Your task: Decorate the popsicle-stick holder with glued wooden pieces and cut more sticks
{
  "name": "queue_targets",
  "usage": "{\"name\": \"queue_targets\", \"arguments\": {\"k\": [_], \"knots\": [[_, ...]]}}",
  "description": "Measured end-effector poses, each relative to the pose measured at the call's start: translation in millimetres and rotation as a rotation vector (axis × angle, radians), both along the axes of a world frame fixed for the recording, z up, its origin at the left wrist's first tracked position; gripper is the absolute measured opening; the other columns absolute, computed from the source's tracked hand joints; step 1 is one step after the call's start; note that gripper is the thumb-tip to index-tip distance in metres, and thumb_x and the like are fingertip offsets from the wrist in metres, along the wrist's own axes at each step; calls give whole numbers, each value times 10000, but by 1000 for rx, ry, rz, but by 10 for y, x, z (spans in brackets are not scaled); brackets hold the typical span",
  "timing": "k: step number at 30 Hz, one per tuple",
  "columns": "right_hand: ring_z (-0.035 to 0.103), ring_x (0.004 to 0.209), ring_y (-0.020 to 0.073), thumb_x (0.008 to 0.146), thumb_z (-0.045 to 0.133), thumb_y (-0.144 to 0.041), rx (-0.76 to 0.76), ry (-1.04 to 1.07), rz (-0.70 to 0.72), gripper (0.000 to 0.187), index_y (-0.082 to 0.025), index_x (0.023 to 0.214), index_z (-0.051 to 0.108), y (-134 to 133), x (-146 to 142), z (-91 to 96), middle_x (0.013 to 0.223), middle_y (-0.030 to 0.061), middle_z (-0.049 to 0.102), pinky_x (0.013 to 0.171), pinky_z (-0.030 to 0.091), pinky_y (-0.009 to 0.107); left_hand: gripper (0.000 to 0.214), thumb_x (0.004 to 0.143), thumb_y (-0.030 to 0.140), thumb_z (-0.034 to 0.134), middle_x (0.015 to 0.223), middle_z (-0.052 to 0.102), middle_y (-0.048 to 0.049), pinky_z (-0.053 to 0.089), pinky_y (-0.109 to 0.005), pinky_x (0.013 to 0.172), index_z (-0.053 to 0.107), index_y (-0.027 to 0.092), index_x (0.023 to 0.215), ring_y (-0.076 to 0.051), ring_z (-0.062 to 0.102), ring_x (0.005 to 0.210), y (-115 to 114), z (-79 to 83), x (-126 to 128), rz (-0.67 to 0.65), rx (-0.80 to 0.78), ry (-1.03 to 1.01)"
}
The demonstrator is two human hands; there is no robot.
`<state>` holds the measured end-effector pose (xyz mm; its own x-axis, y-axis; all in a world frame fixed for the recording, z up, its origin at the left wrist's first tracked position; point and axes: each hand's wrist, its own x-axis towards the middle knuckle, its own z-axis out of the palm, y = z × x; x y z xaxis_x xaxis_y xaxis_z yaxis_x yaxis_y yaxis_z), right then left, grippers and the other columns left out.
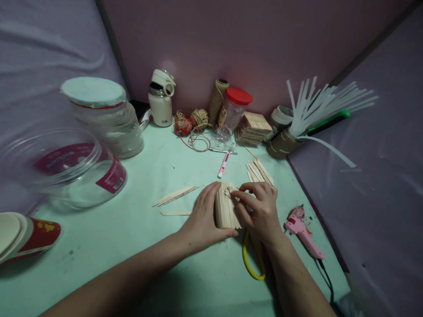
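Wrapped round the left side of a box-like piece made of craft sticks (224, 211) is my left hand (206, 220), its thumb along the near edge. On the piece's face sits a small flower-like cluster of wooden discs (228, 190). My right hand (259, 207) has its fingers bent, with the fingertips at the right side of that cluster; whether a disc is between them is too small to tell. Yellow scissor handles (253, 264) show beneath my right wrist. Loose craft sticks (175, 196) lie left of my left hand, and more sticks (259, 171) lie beyond my right hand.
A pink glue gun (304, 231) with a black cord rests at right. Farther back are a pink cutter (224, 165), twine (200, 118), a red-lidded jar (238, 97) and a holder of glue sticks (280, 145). Large clear jars (112, 176) and a paper cup (42, 235) stand left.
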<state>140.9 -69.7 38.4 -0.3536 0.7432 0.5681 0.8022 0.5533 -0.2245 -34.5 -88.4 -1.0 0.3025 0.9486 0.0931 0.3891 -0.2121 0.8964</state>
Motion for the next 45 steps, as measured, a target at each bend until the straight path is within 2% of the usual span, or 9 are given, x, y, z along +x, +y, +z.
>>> {"name": "queue_targets", "arguments": {"k": [6, 17, 23, 38, 42, 45], "knots": [[534, 865, 218, 833, 560, -131, -3, -15, -12, 238, -256, 996, 681, 4, 16, 8, 929, 50, 642, 818, 329, 425, 1084, 577, 333, 807, 1532, 242, -141, 225, -583, 1159, 180, 260, 1457, -353, 203, 1430, 2, 2, -3, -1, 1, -5], [514, 895, 231, 833, 556, -132, -5, -64, 0, 221, -248, 962, 694, 3, 9, -7, 931, 55, 648, 821, 316, 431, 1085, 576, 344, 808, 1535, 238, -147, 220, -533, 1175, 175, 225, 1449, -323, 196, 1435, -3, 14, -4, 1, -22, 29], [512, 893, 228, 830, 556, -130, -8, -65, 1, 227, -254, 962, 692, 10, 13, -31, 938, 51, 649, 819, 313, 427, 1086, 570, 336, 810, 1529, 246, -146, 229, -592, 1151, 181, 261, 1453, -359, 207, 1428, -1, 26, 0, 3, -22, -2], [512, 893, 230, 832, 569, -124, -35, -50, 14, 234, -255, 986, 687, -7, 36, -68, 931, 44, 667, 816, 326, 431, 1073, 578, 341, 804, 1529, 245, -152, 223, -565, 1164, 182, 235, 1445, -341, 205, 1431, 4, 35, 0, 8, -39, 22], [544, 890, 223, 822, 545, -102, -40, 23, 4, 313, -265, 1059, 669, -20, 48, -59, 984, 52, 646, 833, 355, 439, 1070, 575, 320, 804, 1525, 247, -158, 223, -584, 1156, 189, 241, 1448, -354, 213, 1426, 8, 24, -5, 9, -21, 9], [574, 947, 226, 817, 512, -102, -69, 200, -21, 393, -255, 1163, 616, -12, 73, -61, 1040, 68, 623, 869, 402, 440, 1074, 570, 311, 807, 1523, 248, -154, 224, -602, 1148, 193, 257, 1450, -368, 212, 1424, 11, 4, -16, 5, -6, -11]]}}
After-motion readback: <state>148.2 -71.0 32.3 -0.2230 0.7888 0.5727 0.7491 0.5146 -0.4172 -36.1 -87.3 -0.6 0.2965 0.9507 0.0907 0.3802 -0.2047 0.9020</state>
